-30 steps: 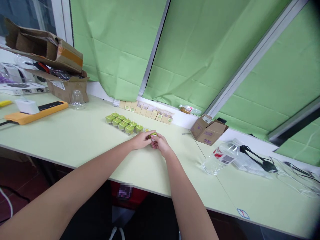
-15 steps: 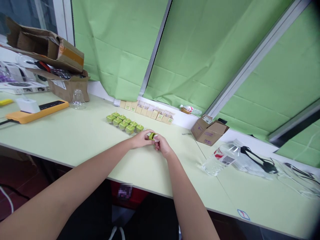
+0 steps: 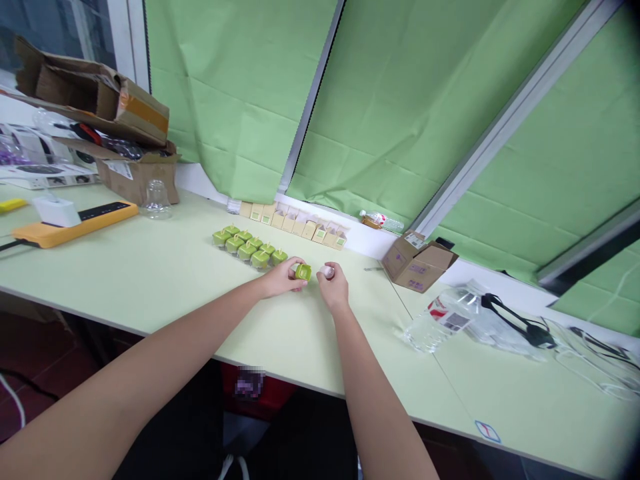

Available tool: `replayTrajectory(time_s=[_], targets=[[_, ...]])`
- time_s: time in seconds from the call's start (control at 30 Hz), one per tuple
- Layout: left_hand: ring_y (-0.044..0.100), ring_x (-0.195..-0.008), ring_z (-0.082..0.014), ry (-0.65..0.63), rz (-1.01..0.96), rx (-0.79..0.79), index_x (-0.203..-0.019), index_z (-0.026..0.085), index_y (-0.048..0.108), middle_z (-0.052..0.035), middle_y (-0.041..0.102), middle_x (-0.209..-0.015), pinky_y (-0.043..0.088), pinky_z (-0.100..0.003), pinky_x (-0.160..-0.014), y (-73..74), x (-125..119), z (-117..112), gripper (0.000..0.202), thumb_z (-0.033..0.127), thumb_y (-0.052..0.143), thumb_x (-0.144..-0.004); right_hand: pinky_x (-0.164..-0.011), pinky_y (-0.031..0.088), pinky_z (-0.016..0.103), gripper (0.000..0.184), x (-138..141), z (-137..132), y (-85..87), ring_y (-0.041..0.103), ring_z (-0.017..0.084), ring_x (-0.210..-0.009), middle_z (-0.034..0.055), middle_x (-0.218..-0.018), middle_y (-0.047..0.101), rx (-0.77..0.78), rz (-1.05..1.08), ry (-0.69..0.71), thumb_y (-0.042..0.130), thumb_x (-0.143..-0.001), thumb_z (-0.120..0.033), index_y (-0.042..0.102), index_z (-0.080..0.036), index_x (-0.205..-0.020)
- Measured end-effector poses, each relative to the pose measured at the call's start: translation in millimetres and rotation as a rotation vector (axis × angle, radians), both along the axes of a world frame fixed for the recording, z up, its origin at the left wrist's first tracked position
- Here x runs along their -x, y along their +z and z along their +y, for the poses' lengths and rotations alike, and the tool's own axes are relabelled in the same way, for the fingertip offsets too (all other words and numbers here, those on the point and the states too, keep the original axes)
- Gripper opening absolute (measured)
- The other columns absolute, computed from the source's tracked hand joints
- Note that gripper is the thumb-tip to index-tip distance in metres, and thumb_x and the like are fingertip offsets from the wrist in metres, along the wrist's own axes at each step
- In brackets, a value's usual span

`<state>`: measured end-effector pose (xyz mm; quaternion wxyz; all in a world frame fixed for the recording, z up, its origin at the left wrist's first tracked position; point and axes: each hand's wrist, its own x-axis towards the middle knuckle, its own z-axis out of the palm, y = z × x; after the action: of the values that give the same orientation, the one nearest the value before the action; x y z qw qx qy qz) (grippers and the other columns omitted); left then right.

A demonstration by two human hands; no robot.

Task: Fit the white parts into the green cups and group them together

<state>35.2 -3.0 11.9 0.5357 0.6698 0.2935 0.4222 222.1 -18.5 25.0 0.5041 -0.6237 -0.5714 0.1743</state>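
My left hand [image 3: 284, 279] grips a small green square cap [image 3: 303, 272], tilted so its hollow inside faces right and toward me. Just to the right, my right hand [image 3: 335, 285] pinches a small pale, pinkish-white piece [image 3: 327, 272], apart from the cap; its exact kind is too small to make out. Behind and left of my left hand stand two rows of small clear containers with green caps [image 3: 247, 250], each with a pale stick on top.
A row of small tan boxes [image 3: 300, 223] lines the wall. To the right are a carton [image 3: 417, 263] and a plastic bottle [image 3: 443, 317]. On the left lie an orange power strip [image 3: 95, 220], a clear glass dome [image 3: 157, 200] and stacked cardboard boxes [image 3: 137, 177].
My right hand has drawn away to the right from the green cap, with the pale piece in its fingers. The left hand keeps the cap, whose opening now shows more.
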Motion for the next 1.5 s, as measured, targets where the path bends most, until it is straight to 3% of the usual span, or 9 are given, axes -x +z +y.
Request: replayTrajectory(time_s=[0.2,0.4,0.6,1.5], targets=[[0.063,-0.062,-0.0125,0.006,-0.049,0.03,-0.117,0.019,0.051,0.0028,0.063,-0.069,0.055,-0.031,-0.066,2.3,-2,0,0.054,0.029,0.08,-0.072,-0.067,0.037,0.03,0.032,2,0,-11.0,0.052,0.019,-0.07,-0.0004,-0.074,0.058,0.14,-0.237,0.087,0.065,-0.069,-0.025,0.059,-0.028,-0.1],[0.064,-0.061,-0.012,0.028,-0.077,0.087,-0.106,0.017,0.054,0.0024,0.062,-0.069,0.057,-0.031,-0.063,-2.4,-5,8,0.035,0.027,0.073,-0.079,-0.07,0.04,0.029,0.034,5,-1,-7.3,0.056,0.019,-0.076,0.0016,-0.09,0.063,0.081,-0.262,0.034,0.062,-0.078,-0.039,0.054,-0.027,-0.109],[0.061,-0.052,-0.0105,0.045,0.028,0.039,-0.1,0.014,0.058,0.0013,0.062,-0.066,0.053,-0.026,-0.055,-5.0,-4,10,0.021,0.026,0.066,-0.084,-0.077,0.043,0.029,0.021,3,0,-7.7,0.058,0.019,-0.087,0.0038,-0.092,0.065,0.129,-0.482,0.068,0.064,-0.077,-0.039,0.063,-0.024,-0.093],[0.059,-0.055,-0.0112,0.016,0.089,-0.003,-0.095,0.015,0.061,0.0019,0.058,-0.065,0.049,-0.026,-0.058,-1.0,-1,5,0.023,0.03,0.067,-0.08,-0.068,0.041,0.027,0.023,5,-4,-3.1,0.058,0.018,-0.08,0.0032,-0.089,0.066,0.207,-0.515,0.051,0.06,-0.081,-0.043,0.062,-0.026,-0.096]])
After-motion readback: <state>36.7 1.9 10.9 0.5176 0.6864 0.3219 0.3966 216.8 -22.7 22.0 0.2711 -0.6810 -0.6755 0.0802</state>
